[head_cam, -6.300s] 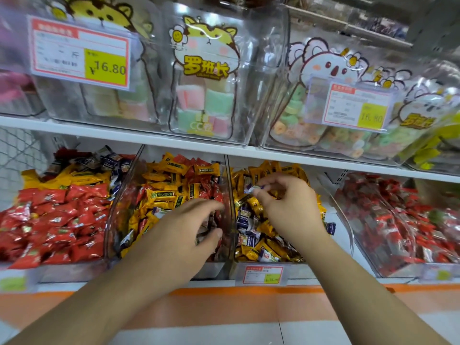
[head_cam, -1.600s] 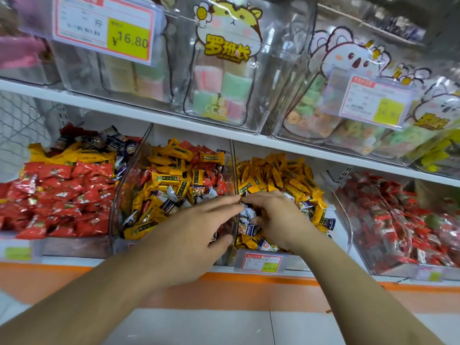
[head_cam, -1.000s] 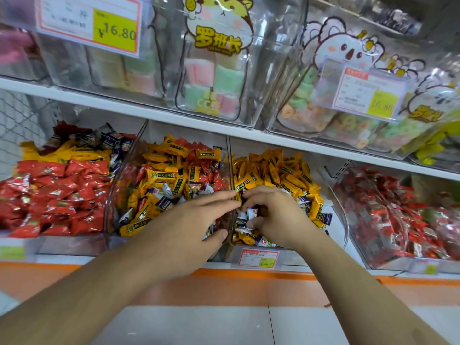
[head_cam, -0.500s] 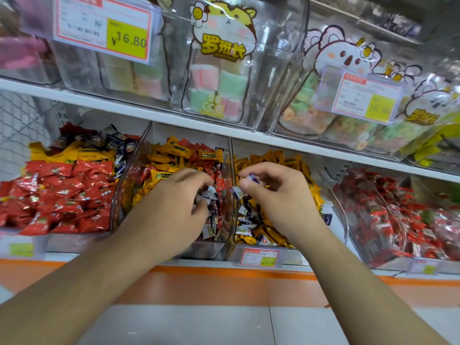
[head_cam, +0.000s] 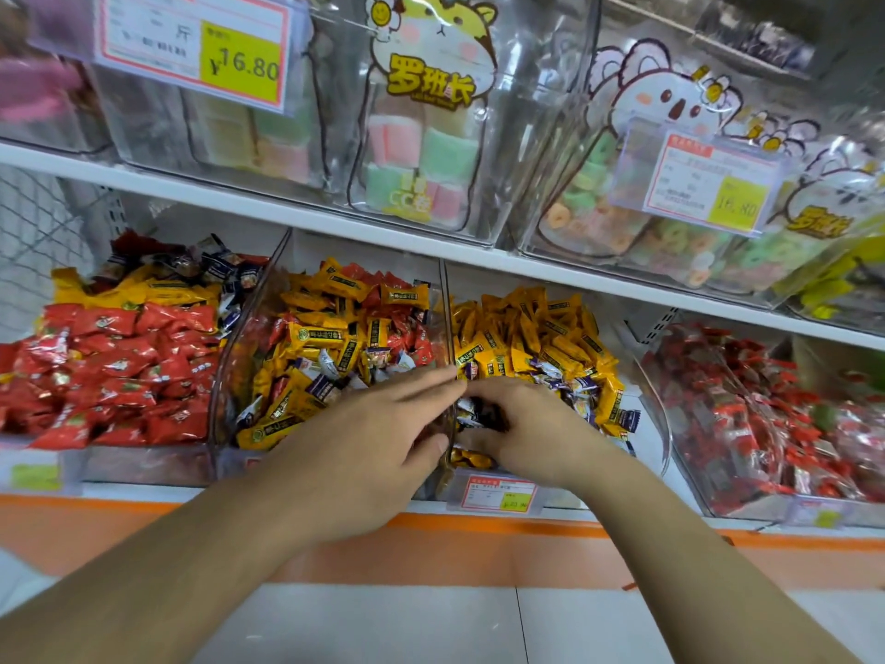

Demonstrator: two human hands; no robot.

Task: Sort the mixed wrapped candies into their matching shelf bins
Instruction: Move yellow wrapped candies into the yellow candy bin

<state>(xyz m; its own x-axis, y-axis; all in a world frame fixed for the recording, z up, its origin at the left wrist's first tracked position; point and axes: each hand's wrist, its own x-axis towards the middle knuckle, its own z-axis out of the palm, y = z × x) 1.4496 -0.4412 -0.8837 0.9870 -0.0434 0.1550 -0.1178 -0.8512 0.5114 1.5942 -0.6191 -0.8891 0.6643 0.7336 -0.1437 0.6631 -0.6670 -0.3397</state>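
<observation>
Reaching into adjacent candy bins: left hand flat, right hand curled.

A single head-worn wide-angle view looks forward and slightly down, close to the shelf front. The lower row of candy bins fills mid-frame, the upper shelf bins the top, and both forearms enter from the bottom edge.

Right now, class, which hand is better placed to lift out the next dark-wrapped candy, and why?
The right hand: its fingers curl into the dark-wrapped candies in the yellow-candy bin. The left hand lies flat-fingered over the divider, gripping nothing visible.
</observation>
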